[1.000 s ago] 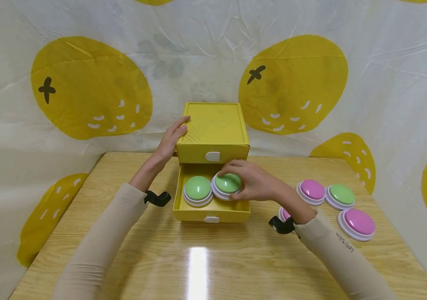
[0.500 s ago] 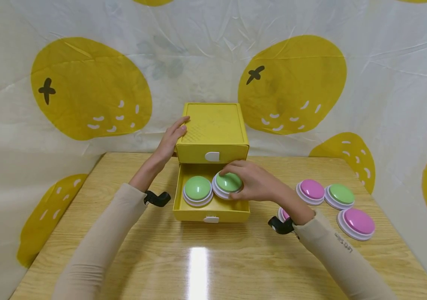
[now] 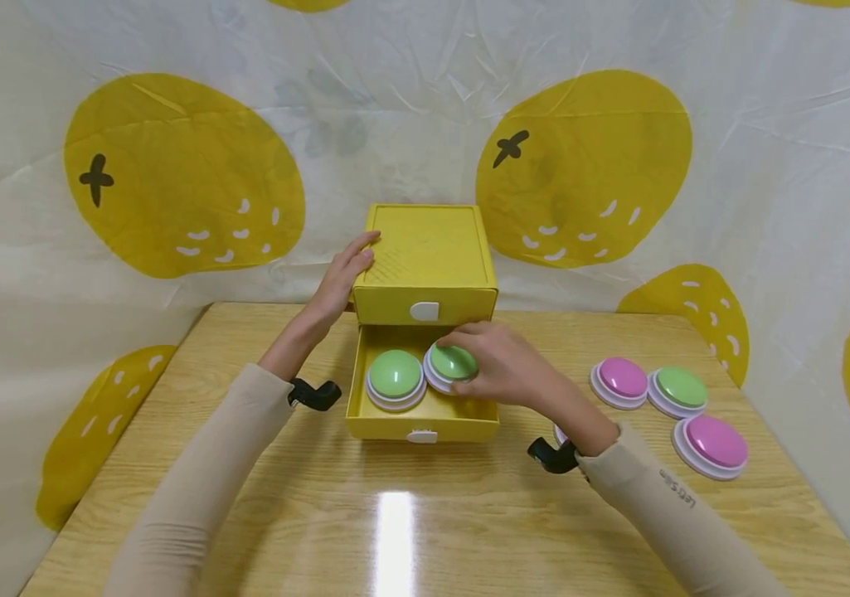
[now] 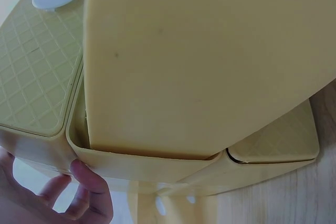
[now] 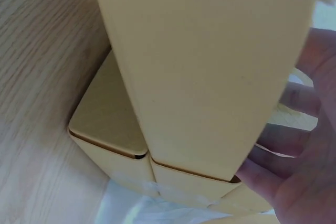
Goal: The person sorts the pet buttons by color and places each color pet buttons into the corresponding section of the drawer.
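A yellow drawer box [image 3: 432,249] stands at the back of the table, with a lower drawer [image 3: 387,429] pulled out toward me. My left hand [image 3: 337,282] rests against the box's left side, fingertips at its top edge. Two round push buttons with green domes and white bases lie in the drawer. The left green button [image 3: 395,375] sits untouched. My right hand [image 3: 502,365] pinches the right green button [image 3: 451,363] by its edges, covering its right side. In the right wrist view, the drawer's wall [image 5: 210,77] hides the buttons and some fingertips.
On the table [image 3: 283,514] to the right lie a pink button [image 3: 622,377], a green button [image 3: 681,387] and a nearer pink button [image 3: 711,444]. My right wrist mostly hides another button. A patterned curtain [image 3: 395,99] hangs directly behind the box.
My right hand and the green button it holds have shifted slightly left, inside the drawer. The wrist covers more of the button beneath it. My left hand has stayed in place.
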A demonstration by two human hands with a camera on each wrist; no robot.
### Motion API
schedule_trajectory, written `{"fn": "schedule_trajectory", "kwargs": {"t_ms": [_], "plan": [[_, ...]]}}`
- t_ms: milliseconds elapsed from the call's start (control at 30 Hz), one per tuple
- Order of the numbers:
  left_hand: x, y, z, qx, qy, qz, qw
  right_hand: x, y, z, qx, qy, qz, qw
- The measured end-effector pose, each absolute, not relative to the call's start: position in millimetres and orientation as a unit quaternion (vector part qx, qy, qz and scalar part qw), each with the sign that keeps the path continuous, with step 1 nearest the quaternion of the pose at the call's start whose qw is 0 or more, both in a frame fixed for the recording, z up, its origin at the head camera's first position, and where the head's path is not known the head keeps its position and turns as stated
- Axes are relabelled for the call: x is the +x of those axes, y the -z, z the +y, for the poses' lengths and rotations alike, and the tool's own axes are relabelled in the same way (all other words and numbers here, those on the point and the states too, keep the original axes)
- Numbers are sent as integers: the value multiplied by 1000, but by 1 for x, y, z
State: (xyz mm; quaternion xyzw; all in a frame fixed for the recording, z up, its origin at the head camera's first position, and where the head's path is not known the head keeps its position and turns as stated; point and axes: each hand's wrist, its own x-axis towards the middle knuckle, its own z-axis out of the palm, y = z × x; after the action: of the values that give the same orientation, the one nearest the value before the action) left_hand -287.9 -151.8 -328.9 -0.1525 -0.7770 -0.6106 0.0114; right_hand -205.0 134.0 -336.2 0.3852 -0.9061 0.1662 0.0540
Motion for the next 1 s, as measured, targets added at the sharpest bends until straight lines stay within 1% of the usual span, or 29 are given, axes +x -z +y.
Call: {"fn": "schedule_trajectory", "kwargs": {"t_ms": [233,433,800,1000], "plan": [[-290,330,-151,-157,597,-786,27,-205,339,132,376,-153,-913,50],[-291,331,-151,-151,592,-791,23,-207,342,131,378,-138,-914,55],[-290,332,-151,-162,593,-788,29,-207,346,131,387,-108,-912,83],[-289,331,-149,-158,605,-780,28,-207,346,128,397,-90,-907,109]]}}
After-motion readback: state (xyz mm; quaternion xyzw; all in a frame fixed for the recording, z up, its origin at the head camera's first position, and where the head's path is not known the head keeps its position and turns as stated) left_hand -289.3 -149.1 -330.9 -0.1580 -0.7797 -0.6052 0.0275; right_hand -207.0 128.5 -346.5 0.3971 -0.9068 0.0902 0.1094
